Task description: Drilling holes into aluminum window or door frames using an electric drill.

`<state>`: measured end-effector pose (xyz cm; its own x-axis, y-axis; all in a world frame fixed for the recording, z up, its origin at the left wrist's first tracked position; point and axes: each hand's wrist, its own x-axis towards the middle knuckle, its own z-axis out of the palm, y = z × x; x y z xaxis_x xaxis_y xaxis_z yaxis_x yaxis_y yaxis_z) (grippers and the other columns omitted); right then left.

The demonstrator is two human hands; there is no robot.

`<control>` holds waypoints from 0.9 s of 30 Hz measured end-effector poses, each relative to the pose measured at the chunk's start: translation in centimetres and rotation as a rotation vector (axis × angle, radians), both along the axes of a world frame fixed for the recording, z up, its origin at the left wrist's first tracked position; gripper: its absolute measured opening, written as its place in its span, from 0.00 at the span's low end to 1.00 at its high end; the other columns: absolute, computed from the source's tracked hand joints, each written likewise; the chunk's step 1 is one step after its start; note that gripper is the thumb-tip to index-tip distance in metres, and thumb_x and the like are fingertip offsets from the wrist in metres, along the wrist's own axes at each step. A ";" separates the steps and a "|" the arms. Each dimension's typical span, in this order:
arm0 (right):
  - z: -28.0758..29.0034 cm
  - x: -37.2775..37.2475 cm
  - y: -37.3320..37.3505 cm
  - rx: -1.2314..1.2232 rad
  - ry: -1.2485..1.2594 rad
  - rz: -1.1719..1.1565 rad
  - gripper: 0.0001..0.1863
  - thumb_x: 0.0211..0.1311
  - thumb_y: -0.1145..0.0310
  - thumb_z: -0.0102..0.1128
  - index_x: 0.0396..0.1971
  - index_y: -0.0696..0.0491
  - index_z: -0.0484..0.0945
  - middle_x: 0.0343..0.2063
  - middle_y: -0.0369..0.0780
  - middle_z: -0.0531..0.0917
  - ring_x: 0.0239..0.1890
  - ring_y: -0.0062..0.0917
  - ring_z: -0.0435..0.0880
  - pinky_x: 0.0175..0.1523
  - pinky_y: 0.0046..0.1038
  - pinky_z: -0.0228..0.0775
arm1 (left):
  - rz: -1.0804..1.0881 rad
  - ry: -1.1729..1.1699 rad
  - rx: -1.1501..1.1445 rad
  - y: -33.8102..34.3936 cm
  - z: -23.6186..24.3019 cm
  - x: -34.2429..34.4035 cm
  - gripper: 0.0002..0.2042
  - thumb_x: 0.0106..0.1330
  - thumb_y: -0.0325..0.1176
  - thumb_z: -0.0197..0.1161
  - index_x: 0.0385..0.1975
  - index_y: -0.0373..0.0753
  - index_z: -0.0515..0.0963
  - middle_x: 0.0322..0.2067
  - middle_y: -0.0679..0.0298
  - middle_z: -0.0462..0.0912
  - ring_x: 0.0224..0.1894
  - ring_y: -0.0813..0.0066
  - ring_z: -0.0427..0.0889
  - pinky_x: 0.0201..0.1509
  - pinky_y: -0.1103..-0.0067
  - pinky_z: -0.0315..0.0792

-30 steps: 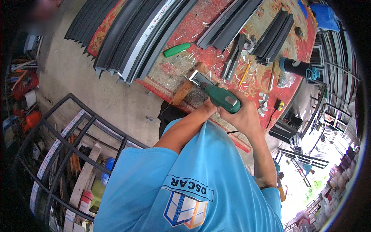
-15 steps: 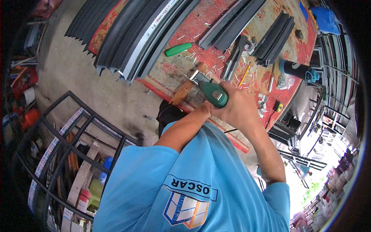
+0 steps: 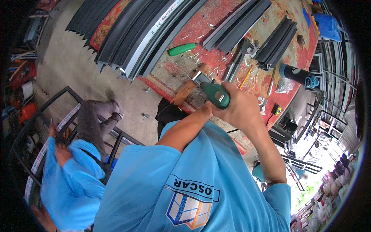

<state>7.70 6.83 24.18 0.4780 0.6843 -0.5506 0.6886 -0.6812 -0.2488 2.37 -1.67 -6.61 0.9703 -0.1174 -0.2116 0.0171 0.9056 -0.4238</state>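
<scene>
The right hand [image 3: 243, 106] curls tightly around one green drill [image 3: 216, 96], held over the red table [image 3: 199, 29]. The left hand [image 3: 207, 110] is just beside the drill (mostly hidden, so I cannot tell its grip). Printed lettering marks the blue shirt [image 3: 232, 166] below the drill and one white strip [image 3: 148, 38] up and left of it. Right of the drill: one pencil [image 3: 246, 77], one tape measure [image 3: 276, 110], one bottle [image 3: 295, 73].

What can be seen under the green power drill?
Around its front end, a silver metal piece, a brown wooden block and part of the worktable are visible. The power drill and the right hand cover whatever lies directly underneath.
</scene>
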 end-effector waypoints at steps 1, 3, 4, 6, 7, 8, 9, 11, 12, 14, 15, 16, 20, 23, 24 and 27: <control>-0.1 -0.3 -0.1 -0.002 -0.003 -0.003 0.36 0.45 0.49 0.79 0.52 0.57 0.81 0.30 0.52 0.88 0.36 0.47 0.89 0.43 0.43 0.82 | 0.000 -0.010 -0.004 -0.3 0.2 0.2 0.19 0.80 0.41 0.49 0.66 0.43 0.68 0.64 0.57 0.75 0.66 0.63 0.75 0.73 0.63 0.69; -0.4 -0.9 -0.1 -0.045 -0.045 0.072 0.35 0.47 0.49 0.78 0.52 0.56 0.81 0.32 0.52 0.88 0.37 0.47 0.89 0.43 0.42 0.82 | 0.001 -0.029 -0.011 -0.3 0.1 -0.6 0.19 0.80 0.41 0.49 0.66 0.43 0.68 0.64 0.57 0.75 0.66 0.63 0.75 0.73 0.63 0.69; -0.6 -1.2 -0.3 -0.046 -0.045 0.073 0.35 0.47 0.49 0.78 0.52 0.56 0.81 0.32 0.52 0.88 0.37 0.47 0.89 0.43 0.42 0.82 | 0.004 -0.037 -0.015 -0.4 0.3 -1.7 0.19 0.80 0.41 0.49 0.66 0.43 0.68 0.64 0.57 0.75 0.66 0.63 0.75 0.73 0.63 0.69; -0.7 -1.6 -0.7 -0.037 -0.045 0.016 0.35 0.47 0.51 0.78 0.52 0.56 0.81 0.36 0.52 0.88 0.37 0.47 0.89 0.43 0.42 0.82 | 0.011 -0.052 -0.021 -0.9 0.6 0.6 0.19 0.80 0.41 0.49 0.66 0.43 0.68 0.64 0.57 0.75 0.66 0.63 0.75 0.73 0.63 0.69; -0.7 -1.3 -0.8 -0.034 -0.045 0.020 0.35 0.47 0.51 0.78 0.52 0.56 0.81 0.36 0.52 0.88 0.37 0.47 0.89 0.43 0.42 0.82 | 0.018 -0.060 -0.021 -1.4 0.8 0.5 0.19 0.80 0.41 0.49 0.66 0.43 0.68 0.64 0.57 0.75 0.66 0.63 0.75 0.73 0.63 0.69; -0.7 -0.7 -0.7 -0.012 -0.011 0.007 0.34 0.46 0.52 0.78 0.52 0.56 0.81 0.36 0.52 0.88 0.37 0.48 0.89 0.44 0.41 0.82 | 0.025 -0.069 -0.021 -0.7 0.3 0.6 0.19 0.80 0.41 0.49 0.66 0.43 0.68 0.64 0.57 0.75 0.66 0.63 0.75 0.73 0.63 0.69; -0.7 -0.2 -0.7 0.011 0.022 -0.005 0.34 0.46 0.52 0.78 0.53 0.56 0.81 0.37 0.52 0.89 0.37 0.48 0.89 0.44 0.41 0.82 | 0.032 -0.078 -0.020 0.2 -0.4 0.4 0.19 0.80 0.42 0.49 0.66 0.43 0.68 0.64 0.57 0.75 0.66 0.63 0.75 0.73 0.63 0.69; -1.7 1.0 -2.2 0.070 0.065 -0.119 0.34 0.46 0.52 0.77 0.51 0.57 0.81 0.33 0.53 0.87 0.37 0.48 0.89 0.44 0.44 0.81 | 0.030 -0.106 -0.024 0.2 -0.3 0.1 0.19 0.80 0.42 0.49 0.66 0.43 0.68 0.64 0.57 0.75 0.66 0.63 0.75 0.73 0.63 0.69; -2.0 1.2 -2.7 0.130 0.114 -0.228 0.33 0.46 0.52 0.77 0.49 0.57 0.80 0.28 0.53 0.86 0.36 0.48 0.89 0.45 0.46 0.81 | 0.030 -0.121 -0.025 0.0 -0.2 0.0 0.19 0.80 0.42 0.49 0.66 0.43 0.69 0.64 0.57 0.75 0.66 0.63 0.75 0.73 0.63 0.69; -1.7 -0.4 -3.0 0.158 0.126 -0.221 0.34 0.46 0.52 0.77 0.51 0.57 0.80 0.29 0.53 0.86 0.36 0.50 0.88 0.45 0.46 0.81 | 0.046 -0.137 -0.023 0.2 -0.4 0.3 0.19 0.80 0.42 0.49 0.66 0.43 0.69 0.64 0.57 0.75 0.66 0.63 0.75 0.73 0.63 0.70; -1.5 -1.5 -2.9 0.136 0.052 -0.137 0.34 0.47 0.54 0.77 0.53 0.58 0.80 0.31 0.53 0.87 0.36 0.48 0.89 0.44 0.44 0.81 | 0.046 -0.150 -0.025 -0.2 -0.3 -0.1 0.19 0.80 0.42 0.49 0.66 0.43 0.69 0.64 0.57 0.75 0.66 0.63 0.75 0.73 0.63 0.70; -1.4 -2.4 -2.6 0.114 -0.021 -0.054 0.35 0.48 0.55 0.78 0.54 0.58 0.80 0.32 0.53 0.87 0.37 0.46 0.90 0.44 0.41 0.81 | 0.046 -0.162 -0.026 -0.6 -0.2 -1.0 0.19 0.80 0.42 0.49 0.66 0.43 0.69 0.64 0.57 0.75 0.66 0.63 0.75 0.72 0.63 0.70; -1.4 -0.3 -2.2 0.132 0.046 -0.089 0.33 0.48 0.59 0.78 0.54 0.58 0.80 0.31 0.52 0.87 0.35 0.44 0.90 0.43 0.39 0.81 | 0.064 -0.198 -0.027 0.3 -0.6 0.4 0.19 0.80 0.42 0.49 0.65 0.43 0.69 0.64 0.58 0.75 0.66 0.63 0.75 0.72 0.62 0.70; -0.8 -0.2 -3.2 0.172 0.081 -0.128 0.33 0.48 0.61 0.77 0.55 0.58 0.79 0.34 0.52 0.88 0.37 0.42 0.91 0.45 0.38 0.81 | 0.094 -0.218 -0.031 -0.3 -0.4 0.8 0.19 0.81 0.42 0.48 0.65 0.43 0.69 0.64 0.58 0.75 0.66 0.63 0.75 0.72 0.62 0.70; -0.2 -0.5 -3.1 0.170 0.085 -0.117 0.33 0.48 0.61 0.77 0.55 0.58 0.79 0.34 0.52 0.88 0.37 0.42 0.91 0.45 0.38 0.81 | 0.109 -0.223 -0.033 -0.1 -0.5 0.9 0.19 0.81 0.42 0.48 0.65 0.42 0.69 0.64 0.58 0.76 0.66 0.63 0.75 0.72 0.62 0.70; 1.2 -1.0 -2.6 0.149 0.147 -0.206 0.33 0.47 0.63 0.76 0.56 0.58 0.79 0.36 0.51 0.89 0.39 0.39 0.91 0.47 0.36 0.81 | 0.126 -0.242 -0.043 0.1 -0.8 -0.3 0.19 0.81 0.42 0.48 0.65 0.42 0.69 0.64 0.58 0.76 0.66 0.63 0.75 0.72 0.62 0.70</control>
